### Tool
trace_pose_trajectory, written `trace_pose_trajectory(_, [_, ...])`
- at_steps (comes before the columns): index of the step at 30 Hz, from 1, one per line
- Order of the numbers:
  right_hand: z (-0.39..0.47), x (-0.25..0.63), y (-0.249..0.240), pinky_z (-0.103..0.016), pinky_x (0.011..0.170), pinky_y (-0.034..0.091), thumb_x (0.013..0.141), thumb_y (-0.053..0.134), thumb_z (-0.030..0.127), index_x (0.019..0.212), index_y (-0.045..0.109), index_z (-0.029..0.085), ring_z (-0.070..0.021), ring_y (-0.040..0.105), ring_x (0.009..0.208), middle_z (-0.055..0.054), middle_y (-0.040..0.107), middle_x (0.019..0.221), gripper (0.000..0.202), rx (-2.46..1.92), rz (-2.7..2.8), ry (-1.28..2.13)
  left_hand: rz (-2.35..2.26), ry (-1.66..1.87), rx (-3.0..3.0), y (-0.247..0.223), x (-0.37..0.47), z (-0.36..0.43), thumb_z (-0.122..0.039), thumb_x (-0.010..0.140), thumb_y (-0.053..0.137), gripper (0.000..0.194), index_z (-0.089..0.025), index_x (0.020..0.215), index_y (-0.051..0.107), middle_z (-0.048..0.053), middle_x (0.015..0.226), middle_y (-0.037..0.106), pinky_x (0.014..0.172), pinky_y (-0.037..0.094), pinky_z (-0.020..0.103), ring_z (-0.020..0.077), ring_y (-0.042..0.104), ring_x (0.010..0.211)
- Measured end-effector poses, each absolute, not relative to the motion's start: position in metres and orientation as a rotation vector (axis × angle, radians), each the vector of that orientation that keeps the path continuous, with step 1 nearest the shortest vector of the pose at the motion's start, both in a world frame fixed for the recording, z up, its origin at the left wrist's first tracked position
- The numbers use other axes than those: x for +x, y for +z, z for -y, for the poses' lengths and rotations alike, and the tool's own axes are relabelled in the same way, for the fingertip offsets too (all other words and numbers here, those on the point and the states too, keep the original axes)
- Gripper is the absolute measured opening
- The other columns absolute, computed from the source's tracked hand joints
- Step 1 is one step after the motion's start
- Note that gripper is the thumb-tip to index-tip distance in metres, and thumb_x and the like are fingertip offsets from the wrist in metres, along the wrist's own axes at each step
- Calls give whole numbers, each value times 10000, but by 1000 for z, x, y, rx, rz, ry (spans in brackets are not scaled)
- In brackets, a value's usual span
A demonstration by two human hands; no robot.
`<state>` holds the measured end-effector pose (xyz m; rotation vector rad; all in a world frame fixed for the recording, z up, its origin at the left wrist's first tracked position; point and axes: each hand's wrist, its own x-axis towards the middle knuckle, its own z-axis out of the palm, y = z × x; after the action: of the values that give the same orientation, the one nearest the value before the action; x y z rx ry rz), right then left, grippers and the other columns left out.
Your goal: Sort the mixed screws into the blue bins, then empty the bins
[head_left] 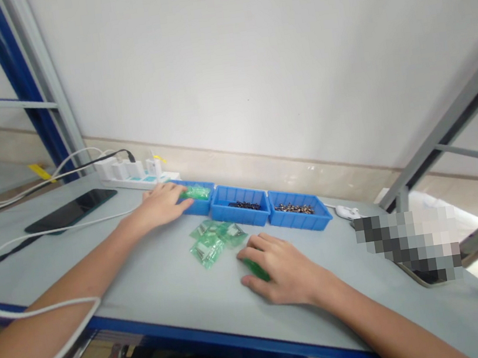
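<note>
My left hand (165, 204) is at the left blue bin (200, 208), fingers reaching over its edge and thumb apart from them. Green plastic bags (197, 192) lie in that bin, near the fingertips. Low over the grey table, my right hand (278, 268) curls around a green plastic bag (256, 269), which shows between thumb and fingers. Between the hands, several small green bags (208, 247) with metal parts inside lie in a loose pile. The middle blue bin (244, 217) holds dark small parts, and the right blue bin (302, 222) holds bronze-coloured ones.
A white power strip (132, 179) with plugs and cables stands behind my left hand. On the left lies a dark phone (72, 210); a white cable crosses my left forearm. White earphones (347, 212) and a partly blurred phone (422, 278) are on the right.
</note>
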<state>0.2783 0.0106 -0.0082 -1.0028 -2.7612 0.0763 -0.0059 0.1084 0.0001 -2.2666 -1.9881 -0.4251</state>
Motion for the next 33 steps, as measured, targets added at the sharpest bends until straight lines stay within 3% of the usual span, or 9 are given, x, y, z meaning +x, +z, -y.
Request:
trace_pose_trajectory(3, [-12,280,-9,-361,785,458,841,542,258,1096,558,174,-218,535,909,-85,573,977,269,-910,2798,120,1906,-558,-2161,1,11,-98,-480,872,404,513,-168,1273,476,158,1360,445,958,333,566,371,366,1247])
trace_pose_trajectory(10, [-22,281,-20,-320,750,485,825,380,12,1094,521,133,-191,574,853,-94,606,913,327,-774,2480,64,1307,-912,-2632,3,58,-58,-381,887,467,383,-157,1195,511,109,1207,545,1018,353,406,252,443,1165])
trace_pose_trajectory(15, [-20,280,-16,-322,733,487,849,432,28,1023,538,189,-173,571,838,-63,637,910,260,-530,2209,-14,1018,-881,-3064,-8,83,-31,-288,842,563,397,-212,1221,472,60,1211,558,975,401,327,202,499,1130])
trace_pose_trajectory(20, [-14,278,-14,-363,856,491,839,472,12,1074,527,189,-193,549,996,-57,661,958,299,-409,2257,-32,993,-984,-3010,-14,86,-35,-235,873,496,157,-192,993,587,35,976,642,838,450,280,175,580,952])
trace_pose_trajectory(26, [-15,279,-14,-406,953,459,839,532,70,1170,485,180,-219,494,1147,-88,633,1104,352,-523,2217,-110,1102,-1114,-2489,9,52,-64,-273,872,503,165,-174,815,623,41,841,656,773,451,291,178,593,830])
trace_pose_trajectory(33, [-13,277,-16,-414,928,459,848,526,125,1140,490,179,-228,504,1099,-84,631,1020,299,-561,2260,-91,1537,-1109,-1871,23,-19,-101,-308,894,462,187,-212,913,622,51,925,640,779,452,338,220,567,904])
